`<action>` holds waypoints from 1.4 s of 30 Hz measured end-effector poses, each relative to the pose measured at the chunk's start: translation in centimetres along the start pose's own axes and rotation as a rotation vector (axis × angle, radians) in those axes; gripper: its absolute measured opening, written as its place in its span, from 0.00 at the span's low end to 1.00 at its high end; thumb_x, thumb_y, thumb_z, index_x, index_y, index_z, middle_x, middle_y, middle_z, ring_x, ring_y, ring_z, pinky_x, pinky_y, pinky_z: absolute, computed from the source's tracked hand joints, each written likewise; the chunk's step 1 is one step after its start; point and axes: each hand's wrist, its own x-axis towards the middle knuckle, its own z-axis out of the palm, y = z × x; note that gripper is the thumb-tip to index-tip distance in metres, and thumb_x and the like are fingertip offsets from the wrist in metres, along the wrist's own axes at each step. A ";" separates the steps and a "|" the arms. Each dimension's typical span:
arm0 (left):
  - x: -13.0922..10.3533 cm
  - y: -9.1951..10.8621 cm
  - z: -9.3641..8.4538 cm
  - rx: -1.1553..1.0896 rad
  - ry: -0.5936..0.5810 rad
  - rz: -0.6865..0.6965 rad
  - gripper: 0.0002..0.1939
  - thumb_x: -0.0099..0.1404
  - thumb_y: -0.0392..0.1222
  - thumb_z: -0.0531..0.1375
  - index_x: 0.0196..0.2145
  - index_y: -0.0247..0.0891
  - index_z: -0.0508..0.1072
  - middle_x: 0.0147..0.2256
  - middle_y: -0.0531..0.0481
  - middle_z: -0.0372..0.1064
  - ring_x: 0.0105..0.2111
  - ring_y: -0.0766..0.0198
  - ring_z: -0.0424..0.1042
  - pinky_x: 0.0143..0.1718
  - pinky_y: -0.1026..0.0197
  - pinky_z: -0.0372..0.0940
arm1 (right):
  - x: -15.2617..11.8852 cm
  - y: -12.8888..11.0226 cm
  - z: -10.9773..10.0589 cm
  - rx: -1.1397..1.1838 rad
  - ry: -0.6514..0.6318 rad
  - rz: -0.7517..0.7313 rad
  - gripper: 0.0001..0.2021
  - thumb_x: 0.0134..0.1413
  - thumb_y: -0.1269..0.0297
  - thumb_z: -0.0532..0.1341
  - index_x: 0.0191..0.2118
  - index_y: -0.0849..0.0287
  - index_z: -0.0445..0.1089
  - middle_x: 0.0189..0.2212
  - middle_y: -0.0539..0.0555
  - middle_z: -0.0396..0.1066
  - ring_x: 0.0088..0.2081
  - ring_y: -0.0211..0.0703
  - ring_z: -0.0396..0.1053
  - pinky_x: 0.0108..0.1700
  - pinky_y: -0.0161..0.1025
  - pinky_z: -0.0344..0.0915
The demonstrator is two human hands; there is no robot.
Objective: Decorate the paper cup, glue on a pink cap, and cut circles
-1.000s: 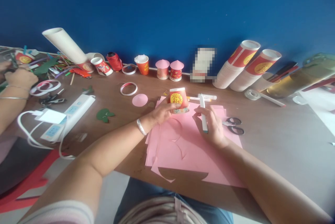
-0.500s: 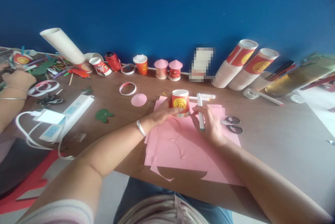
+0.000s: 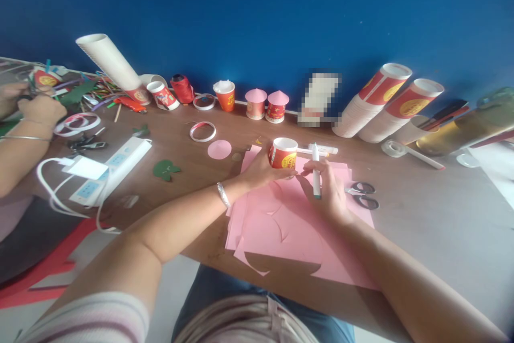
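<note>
Red-and-gold paper cup (image 3: pixel 283 158) in left hand (image 3: pixel 263 168), slim white plastic pen (image 3: pixel 316 174) in right hand (image 3: pixel 328 187).
Cup near-upright at right hand's 10 o'clock, pale end up; left hand nearer, curled round it. Right fingers closed on pen (long axis 12–6). Toward 10–11 from cup: orange-red paper cup (image 3: pixel 226 101) holding white crumpled material (image 3: pixel 223 86).

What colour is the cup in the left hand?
The cup is red with yellow markings; head view.

In my grip, a smooth printed paper cup (image 3: pixel 283 158) and smooth plastic marker (image 3: pixel 316 185); my bracelet (image 3: pixel 223 195), shiny metal; sheets (image 3: pixel 297 236), matt paper.
</note>
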 end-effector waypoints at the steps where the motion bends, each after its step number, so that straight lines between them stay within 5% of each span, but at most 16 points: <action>1: 0.0 -0.1 0.0 0.014 0.000 0.003 0.30 0.55 0.46 0.75 0.49 0.39 0.67 0.38 0.47 0.75 0.39 0.56 0.78 0.41 0.53 0.74 | 0.0 0.0 0.1 0.005 -0.002 0.014 0.09 0.66 0.62 0.63 0.49 0.52 0.64 0.35 0.52 0.74 0.34 0.46 0.76 0.35 0.40 0.72; 8: 0.0 -0.1 0.0 -0.108 0.080 0.035 0.36 0.50 0.44 0.78 0.51 0.39 0.65 0.48 0.43 0.73 0.47 0.50 0.77 0.51 0.44 0.72 | -0.3 0.4 0.5 0.045 -0.012 0.035 0.12 0.65 0.61 0.63 0.51 0.51 0.63 0.38 0.53 0.75 0.36 0.47 0.78 0.38 0.44 0.75; 13: 0.2 -0.6 -0.5 -0.393 -0.054 -0.021 0.24 0.63 0.47 0.71 0.53 0.40 0.70 0.52 0.41 0.74 0.53 0.47 0.75 0.58 0.39 0.67 | -0.3 0.4 0.3 0.090 -0.017 0.027 0.15 0.65 0.61 0.65 0.54 0.51 0.63 0.42 0.56 0.76 0.38 0.48 0.78 0.39 0.46 0.76; 17: 0.4 -1.8 -0.8 -0.538 -0.206 -0.068 0.24 0.65 0.47 0.69 0.56 0.41 0.73 0.55 0.41 0.75 0.57 0.46 0.74 0.63 0.41 0.63 | -0.3 0.3 0.3 0.142 -0.027 0.055 0.16 0.64 0.63 0.65 0.54 0.51 0.62 0.51 0.60 0.75 0.38 0.47 0.78 0.40 0.47 0.77; 22: 0.4 -2.2 -0.8 -0.491 -0.277 -0.069 0.25 0.65 0.49 0.69 0.56 0.38 0.75 0.55 0.38 0.76 0.58 0.44 0.74 0.63 0.43 0.63 | -0.1 0.0 0.2 0.112 -0.013 0.015 0.14 0.64 0.68 0.62 0.53 0.51 0.63 0.47 0.58 0.75 0.40 0.47 0.77 0.41 0.47 0.77; 31: 0.8 -1.2 -0.8 -0.552 -0.149 -0.065 0.22 0.64 0.49 0.69 0.53 0.37 0.76 0.52 0.42 0.78 0.58 0.48 0.74 0.62 0.48 0.63 | 0.3 0.1 0.0 0.041 0.075 -0.077 0.14 0.63 0.71 0.64 0.52 0.52 0.65 0.39 0.53 0.74 0.36 0.45 0.76 0.37 0.43 0.74; 35: 0.6 -1.1 -0.5 -0.482 -0.223 -0.021 0.21 0.66 0.52 0.67 0.53 0.39 0.76 0.53 0.41 0.77 0.59 0.47 0.73 0.61 0.46 0.66 | -0.1 0.1 0.0 -0.025 0.067 -0.095 0.11 0.65 0.70 0.61 0.51 0.51 0.67 0.39 0.54 0.75 0.38 0.47 0.76 0.37 0.43 0.75; 42: 0.5 -0.7 -0.4 -0.349 -0.264 -0.024 0.20 0.59 0.46 0.73 0.48 0.43 0.75 0.42 0.48 0.76 0.47 0.53 0.77 0.56 0.46 0.70 | -0.3 0.0 -0.2 -0.028 0.028 -0.183 0.15 0.65 0.73 0.61 0.53 0.49 0.69 0.38 0.52 0.75 0.35 0.46 0.74 0.34 0.41 0.72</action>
